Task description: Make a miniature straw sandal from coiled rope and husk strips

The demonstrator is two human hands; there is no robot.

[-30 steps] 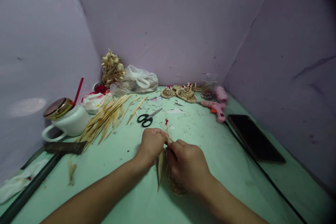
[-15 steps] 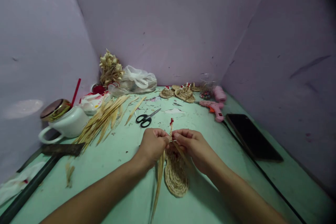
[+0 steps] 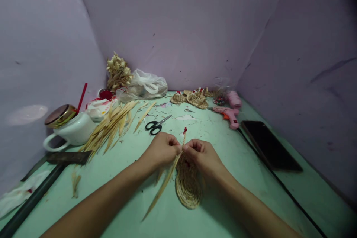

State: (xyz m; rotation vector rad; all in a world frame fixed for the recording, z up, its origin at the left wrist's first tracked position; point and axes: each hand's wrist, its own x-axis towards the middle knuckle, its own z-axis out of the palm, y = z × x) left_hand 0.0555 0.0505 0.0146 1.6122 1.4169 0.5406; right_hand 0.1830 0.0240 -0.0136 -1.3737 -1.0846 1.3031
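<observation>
My left hand [image 3: 166, 148] and my right hand [image 3: 201, 154] meet in front of me, each pinching the lower end of a short straw braid [image 3: 184, 137] tipped with red. Loose dried straw strips [image 3: 164, 183] trail down and left from between the fingers. Just below my hands lies a woven straw sole shape [image 3: 188, 189], coiled from braid, with a bit of dark red near its upper end. Its top is partly covered by my right hand. Black-handled scissors [image 3: 156, 126] lie beyond my left hand, their blades apart from both hands.
Dried straw strips [image 3: 111, 126] spread at left beside a white mug [image 3: 76, 130] and a hammer [image 3: 68, 158]. At right are a pink glue gun [image 3: 228, 114] with its cord and a black phone [image 3: 270, 145]. Small woven pieces [image 3: 196, 99] and a plastic bag [image 3: 149, 83] stand along the wall.
The loose strips have swung; one that hung over the right side now points down and left with the others. The red-tipped braid has shifted slightly right. My fingers stay pinched on it.
</observation>
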